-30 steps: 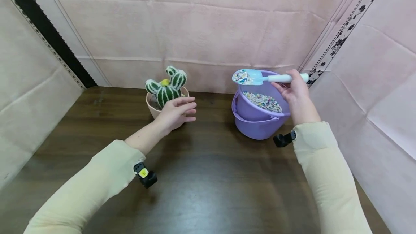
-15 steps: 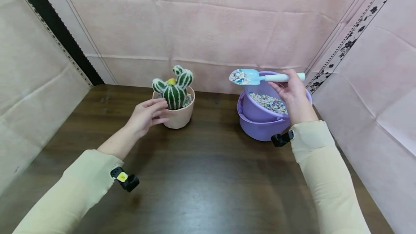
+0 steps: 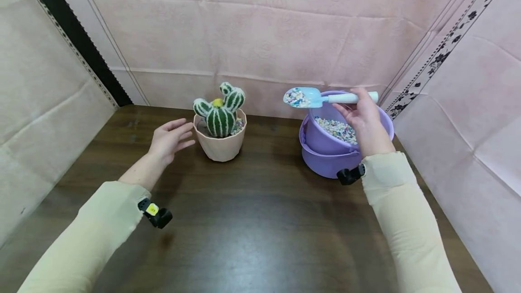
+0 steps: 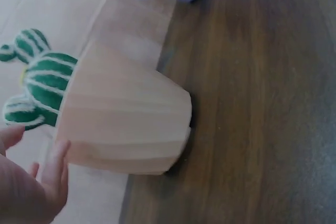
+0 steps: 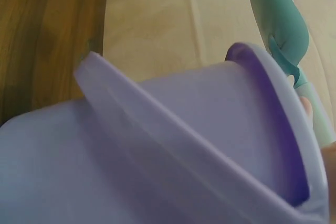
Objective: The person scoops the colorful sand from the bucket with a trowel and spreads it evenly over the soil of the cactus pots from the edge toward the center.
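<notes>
The right hand point(image 3: 366, 119) grips the white handle of a blue scoop point(image 3: 309, 97) loaded with coloured pebbles point(image 3: 295, 97), held level above the left rim of the purple bucket point(image 3: 325, 157). Left of the bucket, a pink pot point(image 3: 220, 141) with a cactus point(image 3: 220, 112) stands on the counter point(image 3: 252, 220). The left hand point(image 3: 168, 138), fingers loosely spread, hovers just left of the pot, holding nothing.

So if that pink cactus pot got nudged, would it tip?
Probably not easily: the pot looks squat, with pebbles inside adding weight. It would likely slide on the smooth table. The tall cactus may raise its balance slightly.
</notes>
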Action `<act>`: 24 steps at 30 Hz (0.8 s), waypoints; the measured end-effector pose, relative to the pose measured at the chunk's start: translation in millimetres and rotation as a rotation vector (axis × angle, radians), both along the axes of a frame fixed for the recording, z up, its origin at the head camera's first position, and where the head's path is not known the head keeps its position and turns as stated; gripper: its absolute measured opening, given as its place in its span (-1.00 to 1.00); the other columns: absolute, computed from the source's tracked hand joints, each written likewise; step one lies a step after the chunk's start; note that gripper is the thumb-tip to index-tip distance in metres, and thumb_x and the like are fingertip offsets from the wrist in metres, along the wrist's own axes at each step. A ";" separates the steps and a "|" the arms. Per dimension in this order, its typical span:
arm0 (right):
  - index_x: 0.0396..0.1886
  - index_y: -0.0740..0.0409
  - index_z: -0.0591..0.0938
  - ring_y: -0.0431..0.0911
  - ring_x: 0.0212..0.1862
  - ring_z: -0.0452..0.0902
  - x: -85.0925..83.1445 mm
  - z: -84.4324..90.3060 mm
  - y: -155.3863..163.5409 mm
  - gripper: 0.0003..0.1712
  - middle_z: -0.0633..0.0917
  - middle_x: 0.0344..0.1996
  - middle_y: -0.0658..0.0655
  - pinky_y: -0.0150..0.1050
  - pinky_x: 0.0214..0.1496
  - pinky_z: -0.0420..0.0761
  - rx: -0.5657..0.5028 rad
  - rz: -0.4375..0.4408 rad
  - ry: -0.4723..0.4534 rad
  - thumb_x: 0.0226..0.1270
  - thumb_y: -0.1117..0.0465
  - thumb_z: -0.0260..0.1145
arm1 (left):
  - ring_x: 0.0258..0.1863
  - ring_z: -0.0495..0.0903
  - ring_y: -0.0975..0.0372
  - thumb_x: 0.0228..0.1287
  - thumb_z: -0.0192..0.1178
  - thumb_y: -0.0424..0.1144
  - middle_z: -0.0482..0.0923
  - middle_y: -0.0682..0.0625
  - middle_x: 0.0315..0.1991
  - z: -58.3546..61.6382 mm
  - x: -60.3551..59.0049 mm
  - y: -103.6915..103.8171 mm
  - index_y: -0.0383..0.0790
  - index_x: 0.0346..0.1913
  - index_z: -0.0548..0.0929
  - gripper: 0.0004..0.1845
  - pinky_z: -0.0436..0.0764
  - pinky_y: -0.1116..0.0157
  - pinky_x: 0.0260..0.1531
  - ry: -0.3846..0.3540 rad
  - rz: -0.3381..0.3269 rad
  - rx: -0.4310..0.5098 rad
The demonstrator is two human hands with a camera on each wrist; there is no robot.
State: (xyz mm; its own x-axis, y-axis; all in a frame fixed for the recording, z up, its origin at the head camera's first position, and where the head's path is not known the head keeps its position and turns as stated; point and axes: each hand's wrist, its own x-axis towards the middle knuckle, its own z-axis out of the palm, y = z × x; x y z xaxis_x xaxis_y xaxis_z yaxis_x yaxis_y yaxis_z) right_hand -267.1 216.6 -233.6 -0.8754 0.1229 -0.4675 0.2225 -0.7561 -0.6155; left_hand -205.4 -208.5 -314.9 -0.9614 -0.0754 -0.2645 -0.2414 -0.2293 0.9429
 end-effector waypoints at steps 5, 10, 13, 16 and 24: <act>-0.12 0.10 0.37 0.02 -0.09 0.56 -3.7 -3.2 -6.3 -0.77 0.51 -0.23 0.21 -0.14 0.14 0.54 -0.015 0.002 -0.006 0.29 0.29 0.20 | -0.15 0.52 0.31 0.27 0.17 -0.20 0.41 0.10 -0.08 -7.7 -9.3 8.2 -0.23 0.41 0.16 -0.30 0.67 0.45 -0.21 -0.063 0.018 -0.102; -0.09 0.07 0.32 -0.02 0.11 0.46 -6.8 -3.8 -11.1 -0.73 0.50 -0.20 0.21 -0.16 0.21 0.48 -0.018 0.011 -0.009 0.29 0.29 0.19 | -0.30 0.54 0.43 0.27 0.17 -0.25 0.46 0.14 -0.16 -13.5 -22.1 12.8 -0.25 0.35 0.28 -0.40 0.65 0.40 -0.12 -0.062 0.012 -0.187; -0.11 0.08 0.32 0.00 0.03 0.51 -8.4 -4.4 -13.4 -0.73 0.50 -0.22 0.21 -0.16 0.19 0.48 -0.020 0.022 -0.006 0.29 0.29 0.20 | -0.27 0.52 0.42 0.30 0.13 -0.27 0.46 0.10 -0.09 -15.7 -31.4 10.0 -0.26 0.35 0.29 -0.43 0.64 0.38 -0.07 -0.047 -0.022 -0.199; -0.12 0.09 0.33 0.02 -0.07 0.54 -9.7 -6.1 -15.9 -0.75 0.50 -0.24 0.20 -0.15 0.16 0.51 -0.011 0.032 -0.005 0.28 0.29 0.20 | -0.16 0.50 0.38 0.33 0.09 -0.25 0.40 -0.05 0.15 -17.8 -40.4 6.2 -0.23 0.37 0.26 -0.43 0.64 0.41 -0.07 -0.043 -0.076 -0.193; -0.17 0.14 0.41 -0.02 0.00 0.49 -11.4 -8.5 -26.2 -0.86 0.51 -0.24 0.19 -0.14 0.09 0.58 0.018 0.053 -0.009 0.32 0.29 0.15 | -0.14 0.49 0.38 0.32 0.11 -0.21 0.40 -0.09 0.14 -20.6 -44.8 18.9 -0.29 0.33 0.30 -0.44 0.62 0.37 -0.01 -0.001 -0.014 -0.243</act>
